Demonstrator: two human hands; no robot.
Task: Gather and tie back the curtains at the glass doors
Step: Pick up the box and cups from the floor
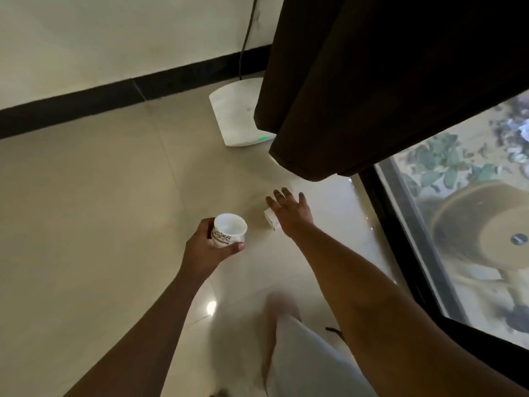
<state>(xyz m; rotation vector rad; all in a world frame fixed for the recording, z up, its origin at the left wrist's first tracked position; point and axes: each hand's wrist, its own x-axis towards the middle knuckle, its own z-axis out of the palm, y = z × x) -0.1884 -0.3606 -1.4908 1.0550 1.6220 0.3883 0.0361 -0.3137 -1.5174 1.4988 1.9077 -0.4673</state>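
Observation:
A dark brown curtain [386, 81] hangs at the upper right, its lower edge bunched above the floor beside the glass door [463, 224]. My left hand [206, 247] is shut on a white cup [229, 230] with a dark pattern, held upright over the floor. My right hand [289, 210] is stretched forward below the curtain's hem, fingers spread, over a second small white cup [271, 219] that lies on its side on the tiles. I cannot tell whether the fingers touch it.
A white box-shaped device [234, 116] with a green light sits on the beige tiled floor [100, 210] by the wall, partly behind the curtain, with a dark cable [243, 53] running up. The door's black frame [400, 239] runs along the right. My leg [300, 353] shows at the bottom.

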